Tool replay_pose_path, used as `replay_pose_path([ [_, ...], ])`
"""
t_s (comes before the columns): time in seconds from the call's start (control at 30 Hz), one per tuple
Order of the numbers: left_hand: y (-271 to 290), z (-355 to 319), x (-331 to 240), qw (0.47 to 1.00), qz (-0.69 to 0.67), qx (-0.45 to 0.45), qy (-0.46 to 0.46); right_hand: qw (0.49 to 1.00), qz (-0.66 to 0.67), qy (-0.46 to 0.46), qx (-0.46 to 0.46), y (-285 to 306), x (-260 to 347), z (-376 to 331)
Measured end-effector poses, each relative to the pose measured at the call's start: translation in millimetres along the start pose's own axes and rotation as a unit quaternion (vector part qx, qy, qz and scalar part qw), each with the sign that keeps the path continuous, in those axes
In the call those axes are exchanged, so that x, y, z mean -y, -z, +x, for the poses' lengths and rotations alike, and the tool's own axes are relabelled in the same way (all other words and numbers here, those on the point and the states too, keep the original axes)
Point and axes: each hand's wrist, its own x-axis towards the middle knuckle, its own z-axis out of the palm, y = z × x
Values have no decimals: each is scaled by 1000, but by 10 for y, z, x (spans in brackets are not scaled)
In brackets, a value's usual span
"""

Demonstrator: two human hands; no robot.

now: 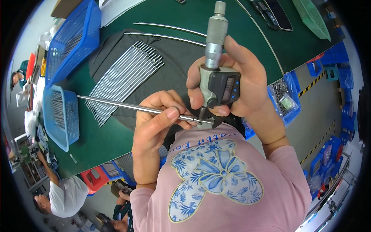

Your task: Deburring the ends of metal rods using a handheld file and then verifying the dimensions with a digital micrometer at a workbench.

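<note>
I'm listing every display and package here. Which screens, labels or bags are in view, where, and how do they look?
Micrometer screen: small grey rectangle on the dark housing, in the right hand.
Dark flat device: black glossy slab, top of the green table.
Clear bag: in the blue bin at right, holding small dark parts and a green label.

Pink short-sleeved shirt, blue floral bow print, maybe butterfly.

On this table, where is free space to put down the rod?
Bare green mat lies near the table's edge, beside the lower blue basket. A smaller patch lies beyond the two loose rods. The dark cloth is crowded with the row of rods.
</note>
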Motion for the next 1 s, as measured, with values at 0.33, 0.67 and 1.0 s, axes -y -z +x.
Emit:
replay_pose_path([
  [0.33, -25, -5, -18, 1000, 8, -18, 2, 1000, -14, 9, 26, 11, -5, 24],
  [0.67, -13, -17, -22, 1000, 4, -10, 5, 1000, 22, 5, 18, 18, -36, 14],
  [1.0, -46, 18, -19, 1000, 15, -6, 12, 1000, 7, -5, 2, 52, -13, 10],
])
